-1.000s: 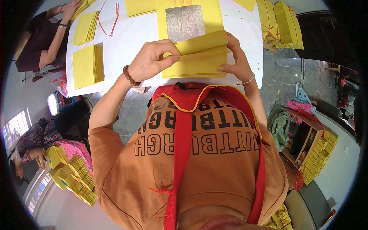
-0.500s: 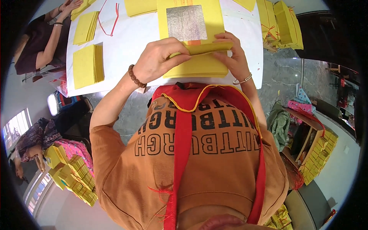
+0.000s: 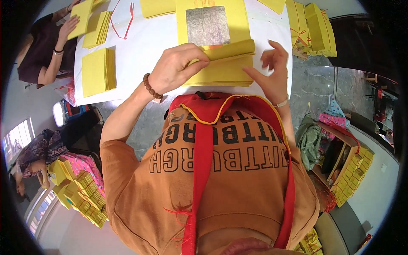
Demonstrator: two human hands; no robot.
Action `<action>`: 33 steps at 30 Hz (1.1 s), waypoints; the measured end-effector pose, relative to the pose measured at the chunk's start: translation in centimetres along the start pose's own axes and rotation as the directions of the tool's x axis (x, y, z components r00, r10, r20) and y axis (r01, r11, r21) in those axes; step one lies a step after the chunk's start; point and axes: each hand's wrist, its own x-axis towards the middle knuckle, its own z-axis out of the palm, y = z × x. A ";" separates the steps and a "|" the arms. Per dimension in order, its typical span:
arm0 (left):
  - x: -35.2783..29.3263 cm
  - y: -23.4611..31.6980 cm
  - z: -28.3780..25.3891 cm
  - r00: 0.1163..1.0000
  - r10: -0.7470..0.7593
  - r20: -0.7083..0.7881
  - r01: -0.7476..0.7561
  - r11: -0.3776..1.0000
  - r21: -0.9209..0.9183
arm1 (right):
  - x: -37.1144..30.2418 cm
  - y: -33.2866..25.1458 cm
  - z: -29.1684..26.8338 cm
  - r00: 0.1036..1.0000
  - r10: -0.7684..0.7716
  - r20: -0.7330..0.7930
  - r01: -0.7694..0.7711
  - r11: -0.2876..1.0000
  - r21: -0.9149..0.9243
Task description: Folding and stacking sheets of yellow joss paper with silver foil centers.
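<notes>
Left hand (image 3: 180, 68): thumb and fingers clamped on the left end of a folded yellow paper (image 3: 233, 49), which extends rightward from the grip. Paper stack (image 3: 223, 76): just below and right of the grip. Right hand (image 3: 272, 72): beyond the paper's right end, thumb and fingers apart; thumb contact with the stack cannot be told. Silver square (image 3: 207, 25): above the grip.
</notes>
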 end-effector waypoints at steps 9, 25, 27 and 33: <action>-0.1 -0.2 0.2 0.998 0.030 0.050 -0.026 0.996 -0.083 | -0.3 -1.8 0.2 0.846 0.432 0.311 -0.529 0.611 0.589; -0.2 -0.7 0.1 0.991 0.119 0.062 -0.118 0.993 -0.021 | 0.6 -2.7 0.5 0.927 0.283 0.245 -0.374 0.729 0.574; -0.1 -0.5 0.3 0.992 0.121 0.047 -0.121 0.993 -0.009 | 0.7 -2.5 0.7 0.925 0.294 0.241 -0.381 0.721 0.580; -0.1 -0.6 0.8 0.992 0.128 0.008 -0.128 0.986 0.106 | 1.0 -2.5 1.2 0.930 0.324 0.175 -0.361 0.706 0.609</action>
